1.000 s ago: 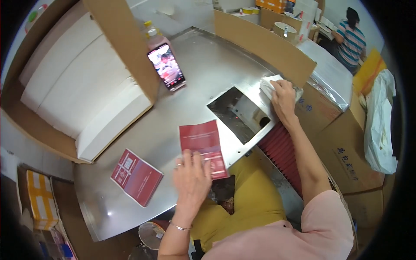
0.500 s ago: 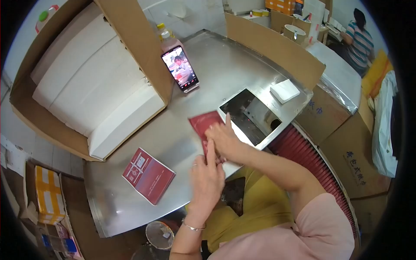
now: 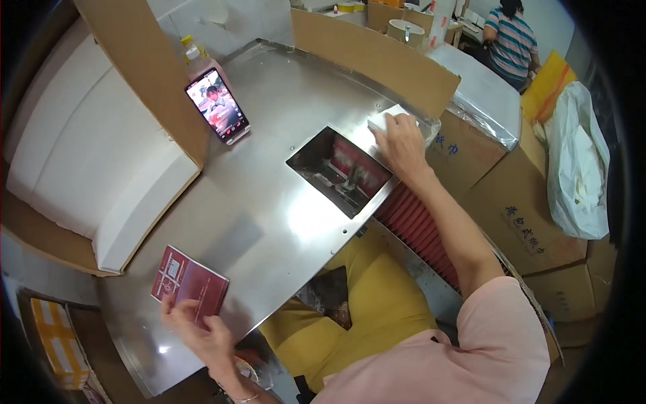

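My left hand hovers at the lower left, its fingers spread over red printed packets lying on the metal table. It partly covers them, and I cannot tell whether it touches them. At the back right, my right hand curls its fingers and thumb on a small stack of folded white tissues, hiding much of it. Between the hands, a rectangular opening in the tabletop shows metal parts and a red surface inside.
A phone stands on the table before bottles. White sheets fill a large cardboard box on the left. A cardboard strip edges the back. Red packets stand in a row below the right edge. A person sits beyond.
My hands have parted from the red packet they held together at the middle. The left moved to the packets at lower left, the right to the white tissues. The view has shifted right.
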Action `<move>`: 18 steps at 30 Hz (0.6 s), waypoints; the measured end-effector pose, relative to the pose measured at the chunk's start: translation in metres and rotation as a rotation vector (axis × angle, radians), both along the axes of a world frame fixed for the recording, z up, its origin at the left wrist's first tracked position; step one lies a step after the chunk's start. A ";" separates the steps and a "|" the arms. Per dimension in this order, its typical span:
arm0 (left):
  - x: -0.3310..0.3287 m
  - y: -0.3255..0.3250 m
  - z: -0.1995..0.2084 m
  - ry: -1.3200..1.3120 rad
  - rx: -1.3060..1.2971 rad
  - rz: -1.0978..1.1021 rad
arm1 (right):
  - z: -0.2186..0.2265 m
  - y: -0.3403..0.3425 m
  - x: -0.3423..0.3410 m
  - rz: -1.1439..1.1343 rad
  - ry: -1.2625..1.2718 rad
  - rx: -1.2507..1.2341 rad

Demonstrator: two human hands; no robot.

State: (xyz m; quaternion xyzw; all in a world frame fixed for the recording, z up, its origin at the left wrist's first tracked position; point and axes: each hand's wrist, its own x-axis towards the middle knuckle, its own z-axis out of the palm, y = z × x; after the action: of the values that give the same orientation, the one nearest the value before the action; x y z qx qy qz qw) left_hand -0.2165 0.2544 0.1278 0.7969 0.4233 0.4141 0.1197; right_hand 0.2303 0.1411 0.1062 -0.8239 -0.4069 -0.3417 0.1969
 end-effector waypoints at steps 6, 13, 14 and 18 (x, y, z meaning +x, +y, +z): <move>-0.017 0.027 -0.018 0.509 -0.023 0.136 | -0.019 0.000 0.027 -0.003 0.049 -0.054; 0.005 0.022 0.008 0.293 0.132 -0.048 | -0.028 -0.004 0.042 0.158 0.096 0.049; 0.027 0.010 0.007 0.250 0.105 -0.141 | -0.031 -0.009 0.045 0.146 0.102 0.047; 0.110 -0.022 -0.024 0.179 0.008 -0.615 | -0.026 -0.011 0.044 0.139 -0.008 0.212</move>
State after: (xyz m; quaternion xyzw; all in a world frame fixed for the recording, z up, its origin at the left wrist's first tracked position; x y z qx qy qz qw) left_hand -0.1066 0.2319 0.1040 0.9212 0.1698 0.2886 0.1982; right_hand 0.2741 0.1296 0.0806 -0.7669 -0.4255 -0.3717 0.3045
